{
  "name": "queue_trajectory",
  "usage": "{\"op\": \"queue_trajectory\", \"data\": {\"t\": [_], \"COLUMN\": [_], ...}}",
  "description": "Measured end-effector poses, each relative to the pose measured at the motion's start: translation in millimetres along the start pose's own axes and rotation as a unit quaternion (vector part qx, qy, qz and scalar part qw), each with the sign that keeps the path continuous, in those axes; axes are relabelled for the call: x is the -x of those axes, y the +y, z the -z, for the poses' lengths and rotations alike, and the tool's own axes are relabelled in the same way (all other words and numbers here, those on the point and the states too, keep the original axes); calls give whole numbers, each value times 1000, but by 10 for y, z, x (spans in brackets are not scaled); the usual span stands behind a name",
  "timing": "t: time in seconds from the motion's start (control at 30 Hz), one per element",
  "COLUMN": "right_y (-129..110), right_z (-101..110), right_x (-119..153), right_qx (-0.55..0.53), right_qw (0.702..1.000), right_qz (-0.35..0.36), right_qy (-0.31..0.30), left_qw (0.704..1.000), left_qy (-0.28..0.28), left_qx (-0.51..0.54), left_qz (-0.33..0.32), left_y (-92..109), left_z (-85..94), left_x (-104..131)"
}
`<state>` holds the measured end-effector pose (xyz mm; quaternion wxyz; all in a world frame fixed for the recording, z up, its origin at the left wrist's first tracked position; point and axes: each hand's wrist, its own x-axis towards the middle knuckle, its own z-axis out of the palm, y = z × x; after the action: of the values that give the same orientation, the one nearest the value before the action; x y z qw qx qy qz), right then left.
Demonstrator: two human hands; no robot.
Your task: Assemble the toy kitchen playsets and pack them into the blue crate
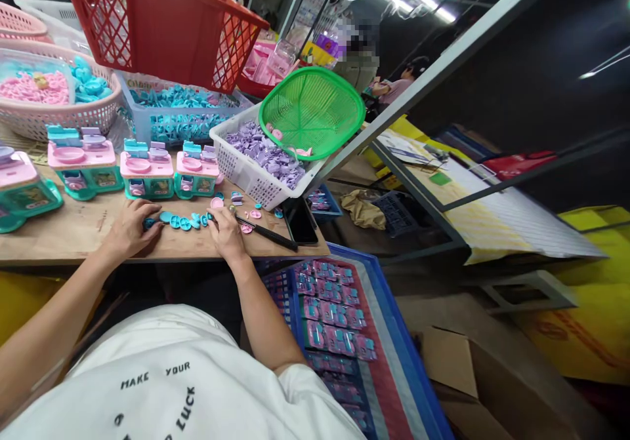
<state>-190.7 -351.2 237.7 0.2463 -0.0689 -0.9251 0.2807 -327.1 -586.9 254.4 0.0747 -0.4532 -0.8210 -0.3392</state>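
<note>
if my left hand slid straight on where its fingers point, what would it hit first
Your left hand would probably meet the row of small blue pieces on the table first; its fingertips look very near one end, though contact and depth are unclear.

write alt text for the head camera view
Two bare hands, left and right, touch small blue pieces on a wooden bench. Behind stand pink-and-teal toys, then baskets of parts, one purple-filled.
</note>
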Motion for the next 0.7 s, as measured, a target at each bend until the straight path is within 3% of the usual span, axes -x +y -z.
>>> {"op": "queue_trajectory", "data": {"t": [0.17, 0.33, 0.4, 0.53, 0.7], "right_y": [34, 39, 43, 48, 28], "right_z": [1, 23, 37, 63, 73], "right_x": [37, 91, 101, 105, 115], "right_qx": [27, -9, -37, -71, -49], "right_qw": [1000, 999, 998, 994, 997], "right_qz": [7, 18, 11, -19, -21], "right_qy": [8, 35, 49, 78, 56], "left_qw": [991, 943, 948, 988, 995], "left_qy": [52, 94, 84, 29, -4], "left_qx": [77, 220, 206, 70, -8], "left_qz": [95, 233, 229, 132, 96], "left_y": [62, 90, 98, 101, 72], "left_z": [62, 95, 89, 27, -105], "left_x": [104, 220, 209, 93, -34]}}
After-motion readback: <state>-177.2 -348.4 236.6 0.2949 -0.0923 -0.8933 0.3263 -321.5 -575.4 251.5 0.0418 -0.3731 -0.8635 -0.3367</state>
